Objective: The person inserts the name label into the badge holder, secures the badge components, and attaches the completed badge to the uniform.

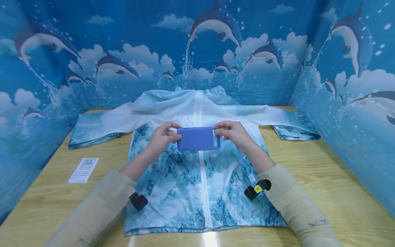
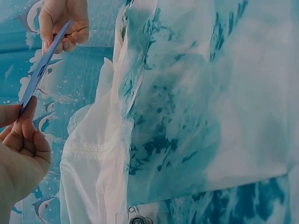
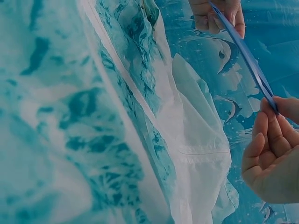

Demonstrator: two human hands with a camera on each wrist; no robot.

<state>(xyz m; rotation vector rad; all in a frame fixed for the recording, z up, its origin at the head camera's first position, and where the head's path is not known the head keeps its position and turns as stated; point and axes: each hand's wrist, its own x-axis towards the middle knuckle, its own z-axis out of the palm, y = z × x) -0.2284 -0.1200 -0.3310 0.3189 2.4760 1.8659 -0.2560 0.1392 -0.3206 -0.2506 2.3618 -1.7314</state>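
A blue-purple phone case (image 1: pixel 196 139) is held up sideways above a jacket (image 1: pixel 182 185) in the head view, its long cutout at the right end. My left hand (image 1: pixel 162 138) pinches the case's left end between thumb and fingers. At the other end, my right hand (image 1: pixel 237 136) pinches it near the cutout. Both wrist views show the case (image 2: pixel 39 74) almost edge-on, as a thin strip between the two hands. The jacket, white and teal with a zip down its front, lies spread out with both sleeves stretched sideways.
A small white printed card (image 1: pixel 83 170) lies on the wooden table (image 1: pixel 311 171) left of the jacket. Blue dolphin-print curtains (image 1: pixel 172 34) enclose the table at the back and both sides. A black wrist camera (image 1: pixel 138 201) hangs under each forearm.
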